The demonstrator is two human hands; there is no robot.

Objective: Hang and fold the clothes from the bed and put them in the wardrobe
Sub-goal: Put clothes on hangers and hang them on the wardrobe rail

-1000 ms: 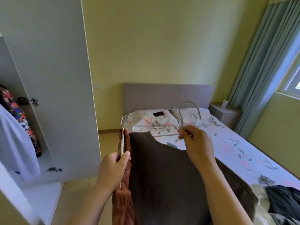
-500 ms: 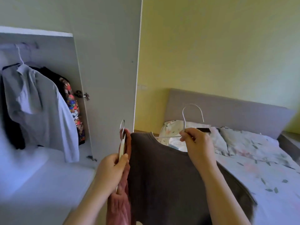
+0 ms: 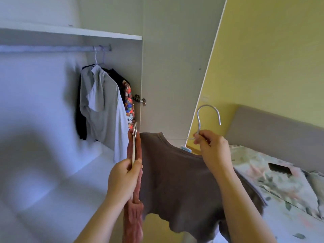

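The right hand (image 3: 212,149) is curled round the neck of a metal wire hanger (image 3: 199,120), pinching it just under the round hook. From this hanger hangs a brown T-shirt (image 3: 178,181), soft and matte, spread wide in front of the person. The left hand (image 3: 125,178) grips a second hanger (image 3: 134,146) seen edge-on, carrying a rust-coloured ribbed garment (image 3: 134,216) that hangs narrow and touches the T-shirt's left edge. Behind stands the open white wardrobe (image 3: 108,35) with its door (image 3: 175,67) swung out between the hands and the yellow wall (image 3: 271,50). To the right lies the bed (image 3: 280,190) in floral linen with a grey padded headboard (image 3: 280,134). On the wardrobe's rail (image 3: 52,49) hang a grey shirt (image 3: 103,109), dark clothes (image 3: 80,120) and a patterned garment (image 3: 129,106). A dark phone (image 3: 280,169) rests on the bed.
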